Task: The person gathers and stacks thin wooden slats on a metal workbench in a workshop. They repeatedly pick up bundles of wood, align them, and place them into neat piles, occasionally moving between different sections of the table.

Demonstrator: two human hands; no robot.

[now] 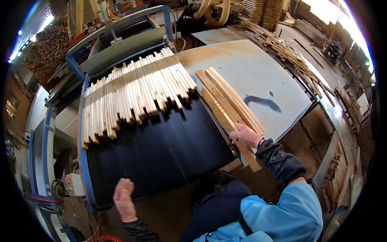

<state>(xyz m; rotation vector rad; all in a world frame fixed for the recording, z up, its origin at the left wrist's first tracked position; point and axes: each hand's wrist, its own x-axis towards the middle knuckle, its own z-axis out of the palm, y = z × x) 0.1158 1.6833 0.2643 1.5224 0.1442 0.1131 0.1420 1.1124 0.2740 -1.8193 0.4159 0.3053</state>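
My right hand [247,136], in a pinkish work glove, is closed round a wooden strip [219,109] near its lower end. The strip slants along the right edge of a black conveyor belt [161,149]. Just beside it, more wooden strips [234,99] lie together on a grey metal table [258,64]. My left hand [124,199], also gloved, hovers over the belt's near left corner with its fingers curled in; nothing shows in it. Many pale wooden strips [137,90] lie side by side across the far half of the belt, their near ends uneven.
A blue machine frame [167,24] spans the belt's far end. Another blue-framed conveyor [40,149] stands at the left, with a small control box [74,184] close to the belt. Loose strips [298,60] are heaped beyond the table, and stacked wood [262,12] rises behind.
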